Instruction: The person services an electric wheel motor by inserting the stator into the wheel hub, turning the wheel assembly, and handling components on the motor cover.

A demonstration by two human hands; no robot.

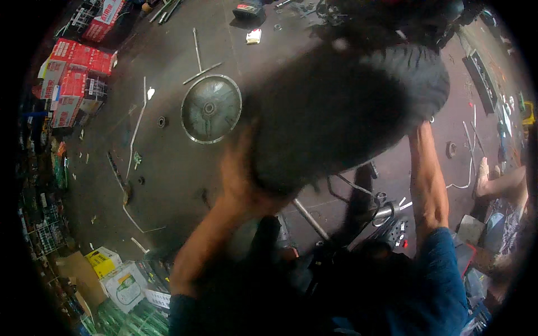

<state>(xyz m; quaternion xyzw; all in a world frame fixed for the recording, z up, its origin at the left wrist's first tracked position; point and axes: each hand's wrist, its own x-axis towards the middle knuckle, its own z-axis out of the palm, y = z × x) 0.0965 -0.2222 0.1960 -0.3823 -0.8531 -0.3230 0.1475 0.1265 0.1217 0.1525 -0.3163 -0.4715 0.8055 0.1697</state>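
Observation:
A black rubber tyre (pixel 336 112), blurred by motion, is raised in front of me and fills the middle of the view; tread grooves show at its far right end. My left hand (pixel 241 179) grips its near left edge, the fingers smeared against the rubber. At the right end, my right hand (pixel 423 127) holds the tyre from its underside, with most of its fingers hidden behind it. Beyond my left hand, a round metal dish-shaped part (pixel 211 109) with a central hub lies on the dark floor.
Red cartons (pixel 75 78) are stacked at the far left, and a white box (pixel 124 285) stands near left. Metal rods (pixel 197 50) and small rings (pixel 162 121) lie scattered about. Below the tyre is a metal tube (pixel 312 219). Another person's bare leg (pixel 507 183) reaches in at right.

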